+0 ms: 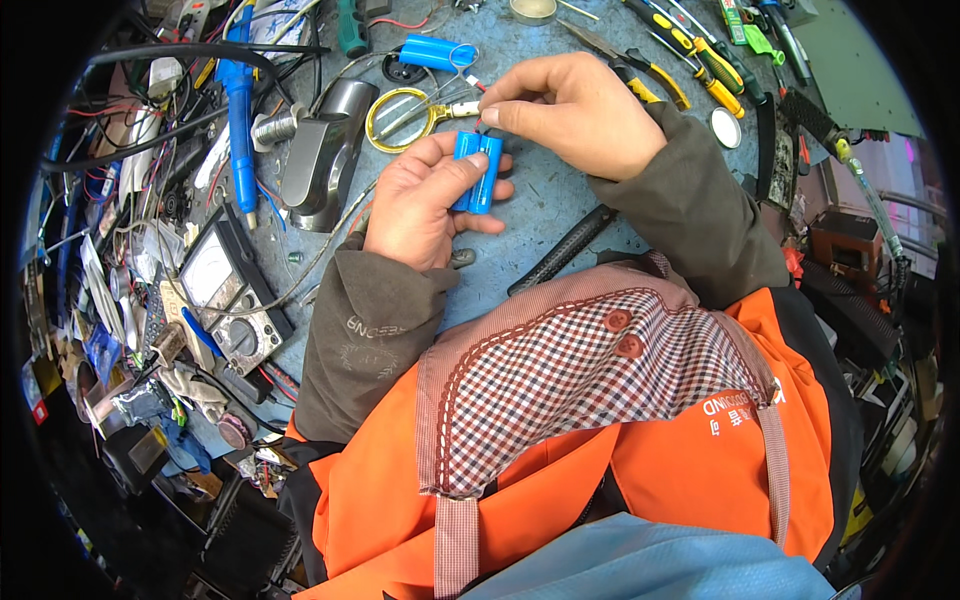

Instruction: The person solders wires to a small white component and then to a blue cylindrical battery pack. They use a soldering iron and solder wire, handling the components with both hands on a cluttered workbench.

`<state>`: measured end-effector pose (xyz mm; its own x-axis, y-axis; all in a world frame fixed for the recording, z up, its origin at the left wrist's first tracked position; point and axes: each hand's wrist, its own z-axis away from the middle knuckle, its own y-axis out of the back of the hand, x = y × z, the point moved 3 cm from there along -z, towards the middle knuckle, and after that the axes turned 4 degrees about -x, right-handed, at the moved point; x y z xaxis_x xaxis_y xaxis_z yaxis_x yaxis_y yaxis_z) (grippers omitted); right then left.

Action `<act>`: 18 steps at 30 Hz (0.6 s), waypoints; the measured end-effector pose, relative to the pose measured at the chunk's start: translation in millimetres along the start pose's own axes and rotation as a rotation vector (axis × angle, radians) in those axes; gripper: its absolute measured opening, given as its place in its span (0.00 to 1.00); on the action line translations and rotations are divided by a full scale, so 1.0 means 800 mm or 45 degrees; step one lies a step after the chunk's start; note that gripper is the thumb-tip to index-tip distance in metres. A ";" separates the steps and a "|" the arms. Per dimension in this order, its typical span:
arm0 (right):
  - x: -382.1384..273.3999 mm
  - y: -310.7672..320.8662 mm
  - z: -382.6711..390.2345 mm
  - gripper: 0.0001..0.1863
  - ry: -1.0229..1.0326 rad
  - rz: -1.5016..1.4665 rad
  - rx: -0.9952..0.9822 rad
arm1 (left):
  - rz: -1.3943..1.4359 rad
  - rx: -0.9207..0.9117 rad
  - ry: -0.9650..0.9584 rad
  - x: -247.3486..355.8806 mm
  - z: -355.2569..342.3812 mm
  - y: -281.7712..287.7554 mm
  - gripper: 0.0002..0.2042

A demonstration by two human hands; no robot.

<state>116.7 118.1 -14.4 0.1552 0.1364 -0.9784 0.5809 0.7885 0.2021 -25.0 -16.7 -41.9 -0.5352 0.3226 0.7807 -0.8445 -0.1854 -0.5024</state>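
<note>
My left hand point(412, 205) holds a blue battery pack point(486, 188) of two cylindrical cells side by side, upright between thumb and fingers. Over its top end, my right hand point(590, 118) has thumb and forefinger pinched at a short thin lead, red and dark where it shows; the fingertips hide the rest. Just beyond the hands lies another blue battery pack point(428, 51) with a wire and a white connector tip. A magnifying glass with a gold rim point(371, 120) rests on the bench left of the hands.
A blue soldering iron point(240, 130), a silver-grey metal housing point(325, 165) and an analog multimeter point(243, 335) lie leftward among tangled cables. Pliers point(664, 84), yellow-handled screwdrivers point(717, 68) and a white round lid point(726, 127) are at the right. A black braided bar point(565, 248) lies near my apron.
</note>
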 end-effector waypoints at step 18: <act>0.008 -0.002 -0.007 0.13 -0.219 -0.083 -0.049 | -0.111 -0.009 0.018 0.002 0.000 -0.006 0.14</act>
<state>112.7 121.0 -21.3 0.2543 -0.0172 -0.9670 0.5635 0.8152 0.1337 -21.9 -15.4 -38.3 -0.4596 0.3505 0.8160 -0.8876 -0.1499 -0.4355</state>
